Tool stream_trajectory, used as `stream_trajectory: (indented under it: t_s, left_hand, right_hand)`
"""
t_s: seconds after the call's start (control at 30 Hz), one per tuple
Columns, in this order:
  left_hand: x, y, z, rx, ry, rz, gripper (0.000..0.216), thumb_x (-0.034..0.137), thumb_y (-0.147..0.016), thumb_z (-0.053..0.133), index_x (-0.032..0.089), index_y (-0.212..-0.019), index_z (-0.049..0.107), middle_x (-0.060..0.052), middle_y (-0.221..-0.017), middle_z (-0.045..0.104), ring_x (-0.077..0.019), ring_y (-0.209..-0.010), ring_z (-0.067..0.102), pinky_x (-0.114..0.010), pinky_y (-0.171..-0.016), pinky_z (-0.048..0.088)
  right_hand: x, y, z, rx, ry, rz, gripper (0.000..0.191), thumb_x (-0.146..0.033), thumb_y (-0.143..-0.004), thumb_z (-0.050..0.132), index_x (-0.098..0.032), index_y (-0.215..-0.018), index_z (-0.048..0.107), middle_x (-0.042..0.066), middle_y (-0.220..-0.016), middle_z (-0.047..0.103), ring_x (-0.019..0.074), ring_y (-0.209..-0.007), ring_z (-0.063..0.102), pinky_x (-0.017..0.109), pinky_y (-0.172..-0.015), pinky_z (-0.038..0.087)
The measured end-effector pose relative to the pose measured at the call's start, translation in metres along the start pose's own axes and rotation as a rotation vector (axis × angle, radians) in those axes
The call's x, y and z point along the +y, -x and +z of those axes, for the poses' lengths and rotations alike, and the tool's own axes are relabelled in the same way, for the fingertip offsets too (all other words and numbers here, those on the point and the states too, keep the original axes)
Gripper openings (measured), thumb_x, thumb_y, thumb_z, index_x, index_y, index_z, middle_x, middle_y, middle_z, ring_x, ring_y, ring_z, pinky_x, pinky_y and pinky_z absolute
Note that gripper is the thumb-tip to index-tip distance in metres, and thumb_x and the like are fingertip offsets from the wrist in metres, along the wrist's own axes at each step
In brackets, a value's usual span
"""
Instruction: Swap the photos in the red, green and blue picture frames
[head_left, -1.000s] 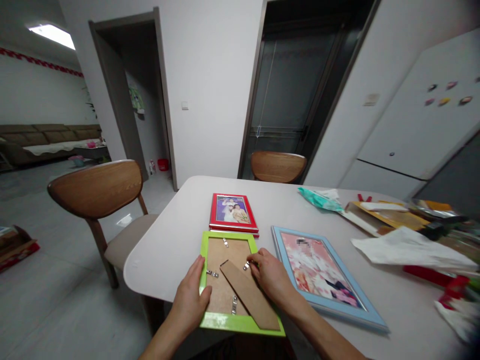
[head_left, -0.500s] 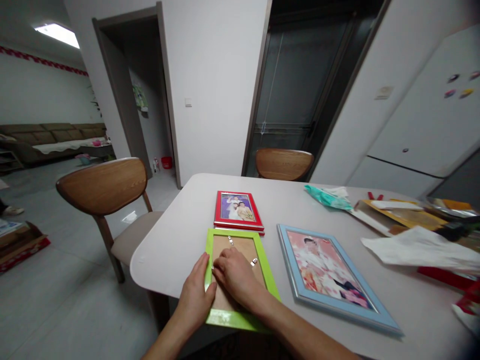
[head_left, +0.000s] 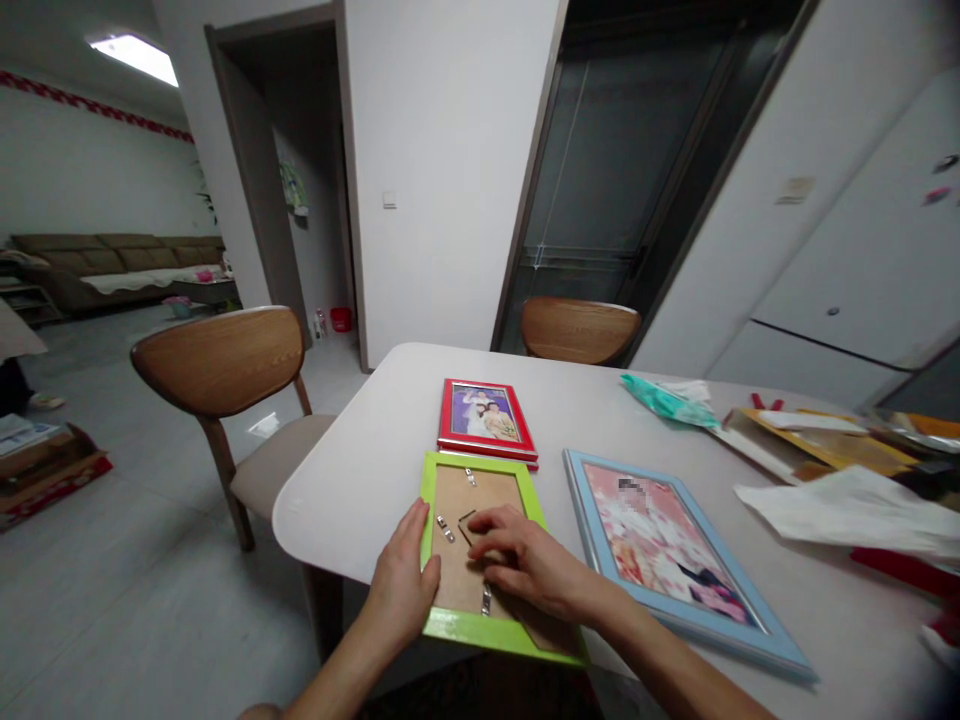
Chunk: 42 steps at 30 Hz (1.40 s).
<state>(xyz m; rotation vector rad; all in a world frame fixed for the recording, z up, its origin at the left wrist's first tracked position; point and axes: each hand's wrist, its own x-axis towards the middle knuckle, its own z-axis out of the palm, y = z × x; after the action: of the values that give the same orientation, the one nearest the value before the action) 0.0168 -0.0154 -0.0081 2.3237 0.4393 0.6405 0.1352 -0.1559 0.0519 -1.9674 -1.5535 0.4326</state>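
Observation:
A lime-green picture frame point(head_left: 480, 632) lies face down near the table's front edge, its brown backing board point(head_left: 450, 490) showing. Small metal clips point(head_left: 445, 529) are fixed around the board, and a dark V-shaped line point(head_left: 465, 528) marks its middle. My left hand point(head_left: 405, 578) grips the frame's left side, thumb over the border and fingers along the outer edge. Over the board is my right hand point(head_left: 529, 560), fingers bent and apart, holding nothing visible; whether its fingertips touch the board I cannot tell. A lower clip point(head_left: 487, 600) sits just below its thumb.
Behind the green frame lies a red picture frame point(head_left: 487, 447) with a photo. To the right is a larger blue picture frame point(head_left: 652, 610). Packaging, a white sheet point(head_left: 847, 512) and a teal wrapper point(head_left: 667, 403) cover the table's right side. Wooden chairs point(head_left: 225, 360) stand around it.
My right hand has moved from the left clip toward the board's right side, and its fingers have spread. The left clip now shows, turned onto the board. My left hand keeps its hold.

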Motion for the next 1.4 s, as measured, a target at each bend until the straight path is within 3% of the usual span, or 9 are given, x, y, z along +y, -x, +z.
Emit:
stream_trajectory:
  t_s: [0.07,0.17,0.4,0.53,0.7,0.93,1.1,1.23,1.4]
  left_hand:
    - [0.000,0.000,0.001,-0.002,-0.007,-0.002,0.053,0.010,-0.065,0.042,0.005,-0.119,0.038,-0.016,-0.125,0.042,-0.0206,-0.116,0.037,-0.036,-0.099,0.029]
    - [0.000,0.000,0.001,-0.003,-0.012,-0.005,0.053,0.011,-0.066,0.041,0.004,-0.119,0.038,-0.016,-0.125,0.041,-0.0207,-0.116,0.037,-0.036,-0.099,0.029]
    - [0.001,0.000,0.000,0.000,-0.010,0.001,0.052,0.011,-0.067,0.041,0.004,-0.118,0.038,-0.017,-0.125,0.041,-0.0206,-0.116,0.037,-0.037,-0.099,0.029]
    - [0.001,0.000,0.000,0.023,0.061,-0.003,0.052,0.010,-0.066,0.043,0.011,-0.118,0.040,-0.013,-0.125,0.042,-0.0202,-0.115,0.038,-0.039,-0.098,0.029]
    - [0.001,0.000,0.000,-0.003,0.040,-0.008,0.053,0.010,-0.066,0.043,0.007,-0.119,0.039,-0.015,-0.126,0.040,-0.0210,-0.116,0.036,-0.039,-0.099,0.028]
    - [0.002,-0.001,-0.002,-0.046,-0.003,0.006,0.053,0.010,-0.066,0.042,0.005,-0.119,0.038,-0.016,-0.127,0.039,-0.0202,-0.117,0.035,-0.037,-0.099,0.027]
    - [0.000,-0.001,0.000,-0.015,0.016,-0.004,0.053,0.010,-0.065,0.043,0.007,-0.119,0.040,-0.015,-0.126,0.040,-0.0202,-0.116,0.037,-0.037,-0.099,0.028]
    - [-0.002,-0.001,0.002,-0.004,0.035,0.001,0.053,0.010,-0.065,0.043,0.007,-0.118,0.040,-0.015,-0.126,0.041,-0.0208,-0.116,0.037,-0.038,-0.099,0.028]
    - [-0.001,0.000,0.003,0.015,0.079,-0.030,0.054,0.009,-0.063,0.044,0.011,-0.118,0.042,-0.013,-0.126,0.042,-0.0206,-0.116,0.037,-0.038,-0.099,0.028]
  right_hand:
    - [-0.001,0.011,-0.003,-0.066,-0.011,-0.011,0.022,-0.015,-0.065,0.057,-0.024,-0.083,0.064,0.003,-0.114,0.045,0.0175,-0.108,0.038,0.032,-0.093,0.029]
    - [-0.003,0.017,0.003,-0.063,0.013,-0.033,0.017,-0.019,-0.063,0.061,-0.026,-0.078,0.066,0.002,-0.117,0.042,0.0188,-0.112,0.033,0.034,-0.096,0.023]
    - [-0.008,0.012,0.007,0.041,0.036,-0.024,0.010,-0.025,-0.067,0.059,-0.024,-0.075,0.066,0.002,-0.106,0.050,0.0172,-0.102,0.041,0.031,-0.090,0.029]
    - [0.003,-0.008,-0.001,0.158,0.124,0.088,0.021,-0.025,-0.076,0.048,-0.019,-0.091,0.061,0.006,-0.099,0.055,0.0156,-0.093,0.047,0.026,-0.083,0.035]
    - [0.033,-0.048,0.002,0.317,0.372,0.312,0.024,-0.023,-0.080,0.040,-0.013,-0.081,0.062,0.007,-0.080,0.058,0.0153,-0.078,0.049,0.025,-0.073,0.033]
    - [0.044,-0.061,0.013,0.370,0.442,0.336,0.026,-0.026,-0.081,0.040,-0.015,-0.078,0.063,0.008,-0.085,0.056,0.0170,-0.083,0.046,0.027,-0.073,0.031]
    - [0.040,-0.064,0.012,0.353,0.440,0.295,0.025,-0.025,-0.081,0.040,-0.020,-0.087,0.064,0.006,-0.083,0.057,0.0154,-0.081,0.047,0.025,-0.071,0.033]
    - [0.032,-0.055,0.004,0.344,0.420,0.277,0.026,-0.024,-0.081,0.039,-0.017,-0.087,0.064,0.007,-0.081,0.058,0.0152,-0.079,0.049,0.024,-0.072,0.034]
    - [0.014,-0.009,0.003,0.311,0.331,0.293,0.033,-0.035,-0.073,0.048,-0.016,-0.099,0.056,0.007,-0.089,0.057,0.0165,-0.082,0.051,0.024,-0.072,0.036]
